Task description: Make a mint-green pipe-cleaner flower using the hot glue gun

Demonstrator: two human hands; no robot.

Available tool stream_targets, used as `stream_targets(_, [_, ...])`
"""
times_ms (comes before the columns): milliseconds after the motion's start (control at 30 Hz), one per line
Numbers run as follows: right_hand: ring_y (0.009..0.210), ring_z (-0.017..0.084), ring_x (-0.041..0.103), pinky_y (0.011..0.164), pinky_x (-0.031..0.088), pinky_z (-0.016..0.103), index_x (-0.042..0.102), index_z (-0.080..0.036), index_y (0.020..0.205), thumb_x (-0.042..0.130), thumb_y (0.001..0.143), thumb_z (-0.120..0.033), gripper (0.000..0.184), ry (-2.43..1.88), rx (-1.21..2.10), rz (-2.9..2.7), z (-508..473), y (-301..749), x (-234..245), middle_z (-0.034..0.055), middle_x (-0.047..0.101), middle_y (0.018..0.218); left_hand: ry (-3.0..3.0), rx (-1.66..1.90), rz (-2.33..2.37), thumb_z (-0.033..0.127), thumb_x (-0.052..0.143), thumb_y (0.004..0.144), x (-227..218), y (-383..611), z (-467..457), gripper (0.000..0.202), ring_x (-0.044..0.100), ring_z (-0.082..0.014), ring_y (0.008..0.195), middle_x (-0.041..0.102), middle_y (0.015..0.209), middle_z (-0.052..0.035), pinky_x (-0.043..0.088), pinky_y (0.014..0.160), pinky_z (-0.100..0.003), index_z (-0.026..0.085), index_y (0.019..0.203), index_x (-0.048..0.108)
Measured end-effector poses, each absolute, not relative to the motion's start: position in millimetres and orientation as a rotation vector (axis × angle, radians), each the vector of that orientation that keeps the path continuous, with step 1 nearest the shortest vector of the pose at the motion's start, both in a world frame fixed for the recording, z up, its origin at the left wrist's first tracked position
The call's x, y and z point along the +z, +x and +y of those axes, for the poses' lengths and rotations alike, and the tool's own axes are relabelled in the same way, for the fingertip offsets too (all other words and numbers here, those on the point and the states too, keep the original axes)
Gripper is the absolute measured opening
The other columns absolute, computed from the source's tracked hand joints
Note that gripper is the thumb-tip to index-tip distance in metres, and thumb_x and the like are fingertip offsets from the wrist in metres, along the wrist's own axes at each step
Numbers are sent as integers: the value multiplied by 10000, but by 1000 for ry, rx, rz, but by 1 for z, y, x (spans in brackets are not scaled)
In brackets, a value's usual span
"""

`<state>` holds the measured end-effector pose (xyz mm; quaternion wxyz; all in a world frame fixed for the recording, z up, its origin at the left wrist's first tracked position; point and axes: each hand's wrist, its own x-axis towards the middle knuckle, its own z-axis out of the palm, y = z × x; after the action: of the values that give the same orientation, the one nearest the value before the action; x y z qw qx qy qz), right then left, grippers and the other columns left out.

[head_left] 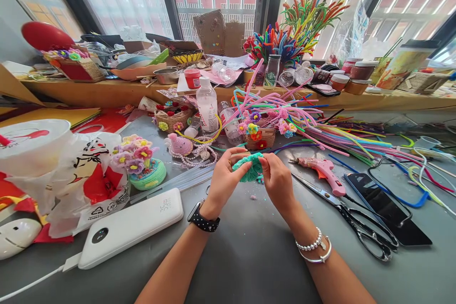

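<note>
Between my two hands, above the grey table, is a teal fuzzy pipe-cleaner piece, rounded and coiled in shape. My left hand grips its left side, thumb in front and fingers behind. With thumb and fingertips, my right hand pinches the upper right edge. Part of the piece is covered by the fingers. Left of my hands sits a green coiled pot with fuzzy flowers. A pink hot glue gun and large black-handled scissors lie to the right.
A white power bank with a cable lies at the left, near a plastic bag. A phone rests at the right. Behind are loose pipe cleaners, a plastic bottle and woven baskets with flowers. A crowded ledge runs along the windows.
</note>
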<state>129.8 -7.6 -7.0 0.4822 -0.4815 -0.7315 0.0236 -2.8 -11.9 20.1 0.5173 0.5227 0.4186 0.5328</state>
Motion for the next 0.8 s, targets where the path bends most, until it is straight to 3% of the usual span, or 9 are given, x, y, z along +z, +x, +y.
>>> stream_targets(233, [684,148,516,622,404,263,548,-192,847,353,885,-284,218,-1100,259,-1680,-12,133,2,43,567,759,1256,1265,1030,270,649,676,21,-3,-12,353,596,-193,915,645,940,-67,487,707,-267,176,983,502])
stream_targets(600, [640,142,524,583,411,239,572,-186,806,354,872,-384,302,-1153,573,-1557,-9,135,1,30,575,727,1227,1261,1020,287,667,655,19,-5,-10,392,595,-203,921,639,967,-76,493,693,-274,174,994,507])
stream_targets(800, [649,152,528,604,379,248,562,-186,807,304,888,-380,333,-1173,348,-1863,-7,146,6,34,585,710,1218,1193,1028,291,662,668,21,-6,-11,408,600,-191,886,632,981,-84,490,676,-265,176,1020,489])
